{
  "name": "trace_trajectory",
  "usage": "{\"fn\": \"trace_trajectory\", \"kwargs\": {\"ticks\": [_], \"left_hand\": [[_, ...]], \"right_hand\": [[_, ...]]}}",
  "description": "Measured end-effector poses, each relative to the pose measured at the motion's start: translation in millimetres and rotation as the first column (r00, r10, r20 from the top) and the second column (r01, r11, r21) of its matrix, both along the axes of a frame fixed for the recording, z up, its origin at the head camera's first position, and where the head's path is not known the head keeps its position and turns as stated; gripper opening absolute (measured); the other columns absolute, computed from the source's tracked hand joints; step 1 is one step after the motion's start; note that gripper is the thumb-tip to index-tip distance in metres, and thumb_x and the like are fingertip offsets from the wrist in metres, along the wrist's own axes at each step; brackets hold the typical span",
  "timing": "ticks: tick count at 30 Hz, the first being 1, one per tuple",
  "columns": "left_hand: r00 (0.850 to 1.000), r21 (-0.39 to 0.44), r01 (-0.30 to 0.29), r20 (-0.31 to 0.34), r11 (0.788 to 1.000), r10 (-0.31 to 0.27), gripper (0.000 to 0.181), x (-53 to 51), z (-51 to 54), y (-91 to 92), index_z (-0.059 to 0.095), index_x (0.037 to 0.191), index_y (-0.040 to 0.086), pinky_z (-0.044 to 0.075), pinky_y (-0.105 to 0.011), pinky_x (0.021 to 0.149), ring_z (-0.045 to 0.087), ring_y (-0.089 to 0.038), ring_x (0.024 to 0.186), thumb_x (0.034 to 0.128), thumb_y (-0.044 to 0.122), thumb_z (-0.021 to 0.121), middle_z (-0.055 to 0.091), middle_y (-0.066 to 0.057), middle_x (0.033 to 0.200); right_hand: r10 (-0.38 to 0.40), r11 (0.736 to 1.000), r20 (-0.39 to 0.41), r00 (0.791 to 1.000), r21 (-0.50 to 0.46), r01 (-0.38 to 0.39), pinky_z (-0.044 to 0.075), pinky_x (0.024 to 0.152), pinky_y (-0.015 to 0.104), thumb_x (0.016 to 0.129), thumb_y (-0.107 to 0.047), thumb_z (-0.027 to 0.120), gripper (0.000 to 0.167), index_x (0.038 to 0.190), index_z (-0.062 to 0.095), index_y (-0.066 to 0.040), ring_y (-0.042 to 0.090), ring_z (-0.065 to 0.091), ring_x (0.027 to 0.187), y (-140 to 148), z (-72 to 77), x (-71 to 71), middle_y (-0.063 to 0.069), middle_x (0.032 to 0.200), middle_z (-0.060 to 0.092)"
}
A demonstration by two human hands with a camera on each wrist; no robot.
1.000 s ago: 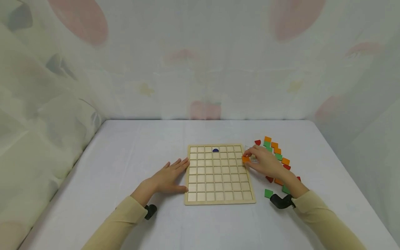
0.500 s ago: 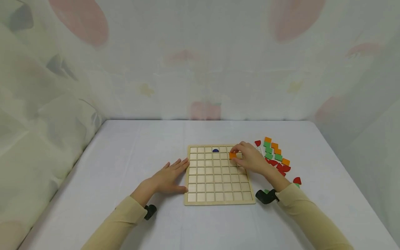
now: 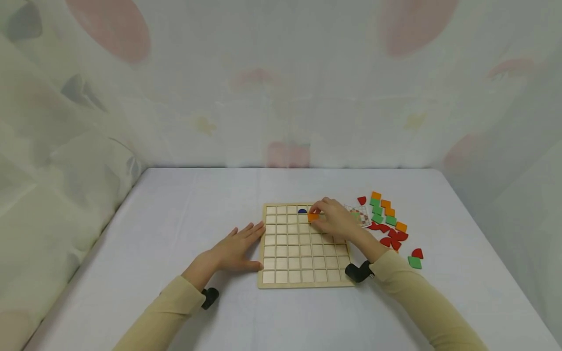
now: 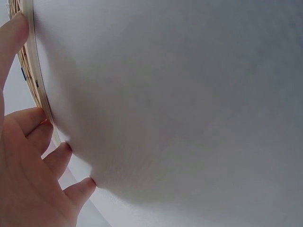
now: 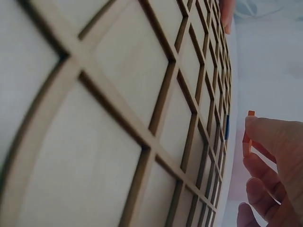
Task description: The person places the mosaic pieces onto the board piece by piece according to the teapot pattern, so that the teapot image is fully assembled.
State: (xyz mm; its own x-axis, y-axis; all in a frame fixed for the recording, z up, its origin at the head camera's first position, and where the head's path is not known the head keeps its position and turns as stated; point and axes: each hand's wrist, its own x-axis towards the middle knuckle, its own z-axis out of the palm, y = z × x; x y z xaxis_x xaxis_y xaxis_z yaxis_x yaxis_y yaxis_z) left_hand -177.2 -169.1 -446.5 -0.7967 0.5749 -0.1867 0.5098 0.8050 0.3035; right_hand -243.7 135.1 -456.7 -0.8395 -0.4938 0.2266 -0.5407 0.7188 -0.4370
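A wooden grid board (image 3: 294, 251) lies flat on the table. One blue half-round piece (image 3: 302, 211) sits in its far row. Between thumb and fingers my right hand (image 3: 337, 220) pinches an orange square tile (image 3: 312, 217) over the far part of the board, just right of and nearer than the blue piece. In the right wrist view the orange tile (image 5: 248, 135) is held edge-on, apart from the grid. My left hand (image 3: 237, 249) rests beside the board's left edge with fingers spread. Its thumb and fingertips touch that edge, seen also in the left wrist view.
Right of the board lies a printed card (image 3: 361, 216), partly behind my right hand. Beyond it are scattered orange tiles (image 3: 376, 195), green tiles (image 3: 391, 221) and red rounded pieces (image 3: 401, 236). The white table (image 3: 193, 204) ends at a curtain behind.
My right hand has carried the orange tile leftward from the board's right edge to near the blue piece. More of the loose pieces and the card now show. My left hand stays still.
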Motion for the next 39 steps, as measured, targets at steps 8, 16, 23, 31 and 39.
{"fn": "trace_trajectory", "kwargs": {"ticks": [8, 16, 23, 31, 39], "left_hand": [[1.0, -0.001, -0.003, -0.002, 1.0, 0.003, 0.092, 0.4, -1.4, 0.5, 0.019, 0.148, 0.01, 0.015, -0.058, 0.108, 0.015, -0.03, 0.141, 0.0793, 0.049, 0.066, 0.013, -0.004, 0.155], [1.0, 0.011, -0.005, -0.001, 1.0, 0.005, 0.092, 1.6, 0.6, 1.0, 0.02, 0.147, 0.008, 0.016, -0.059, 0.107, 0.017, -0.031, 0.14, 0.0786, 0.046, 0.068, 0.015, -0.006, 0.154], [1.0, -0.007, -0.006, -0.006, 1.0, 0.006, 0.092, 0.1, -0.7, 1.0, 0.018, 0.148, 0.01, 0.015, -0.058, 0.108, 0.015, -0.029, 0.141, 0.0792, 0.049, 0.066, 0.013, -0.004, 0.155], [1.0, -0.007, -0.013, -0.005, 1.0, 0.013, 0.092, 0.5, -1.2, 2.1, 0.019, 0.148, 0.01, 0.015, -0.058, 0.108, 0.015, -0.029, 0.141, 0.0785, 0.049, 0.066, 0.013, -0.004, 0.155], [1.0, -0.011, -0.011, 0.002, 1.0, 0.011, 0.093, -0.2, -1.9, 2.1, 0.018, 0.148, 0.01, 0.015, -0.058, 0.108, 0.014, -0.029, 0.141, 0.079, 0.049, 0.066, 0.012, -0.004, 0.155]], "right_hand": [[-0.008, 1.0, -0.05, 0.999, 0.022, 0.009, 0.046, 0.072, 0.034, 0.08, -0.024, 0.07, 0.023, 0.099, 0.065, -0.012, 0.02, 0.055, 0.084, -11, -6.4, -5.9, 0.004, 0.092, 0.058], [-0.01, 0.999, -0.034, 0.999, 0.043, 0.012, 0.046, 0.071, 0.034, 0.08, -0.026, 0.07, 0.022, 0.098, 0.064, -0.014, 0.021, 0.054, 0.085, -18, -12.0, -9.5, 0.004, 0.094, 0.057], [-0.004, 0.998, -0.097, 0.995, 0.066, 0.01, 0.046, 0.067, 0.031, 0.079, -0.026, 0.071, 0.022, 0.097, 0.064, -0.014, 0.019, 0.054, 0.082, -21, -15.1, -12.2, 0.003, 0.09, 0.057], [0.008, 0.995, -0.128, 0.992, 0.099, 0.005, 0.045, 0.065, 0.031, 0.079, -0.023, 0.071, 0.023, 0.098, 0.064, -0.013, 0.02, 0.053, 0.08, -24, -12.8, -11.4, 0.004, 0.09, 0.057], [0.022, 0.992, -0.122, 0.992, 0.123, -0.007, 0.046, 0.067, 0.033, 0.078, -0.023, 0.071, 0.024, 0.099, 0.065, -0.013, 0.02, 0.054, 0.082, -25, -11.3, -12.7, 0.004, 0.092, 0.058]]}}
